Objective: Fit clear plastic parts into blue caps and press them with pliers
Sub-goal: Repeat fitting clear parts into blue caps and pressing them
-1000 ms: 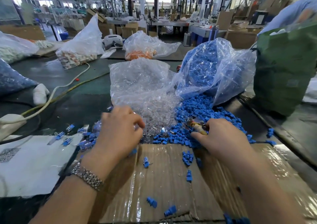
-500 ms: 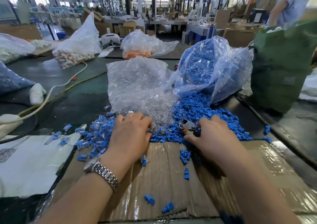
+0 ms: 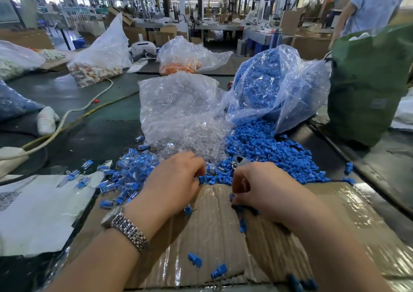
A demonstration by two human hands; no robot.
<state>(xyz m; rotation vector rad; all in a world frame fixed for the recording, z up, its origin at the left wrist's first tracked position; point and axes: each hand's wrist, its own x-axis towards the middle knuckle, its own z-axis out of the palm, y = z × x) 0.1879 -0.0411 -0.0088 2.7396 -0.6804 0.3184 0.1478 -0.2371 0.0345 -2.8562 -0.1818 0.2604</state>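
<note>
Left hand (image 3: pixel 176 179) curled among clear plastic parts (image 3: pixel 201 139); right hand (image 3: pixel 259 188) clenches pliers (image 3: pixel 240 162). Blue caps (image 3: pixel 268 144) look light, rigid; pinch their sides.

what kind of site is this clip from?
Most likely a factory assembly floor, at a manual workbench. Bulk bags spill loose blue caps and clear plastic parts onto the table, more bagged parts sit on benches behind, and rows of workstations and cartons fill the hall.

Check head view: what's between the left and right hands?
Head view: between the left hand and right hand lie loose blue caps over a strip of taped cardboard. The pliers tip pokes out above the right hand.
</note>
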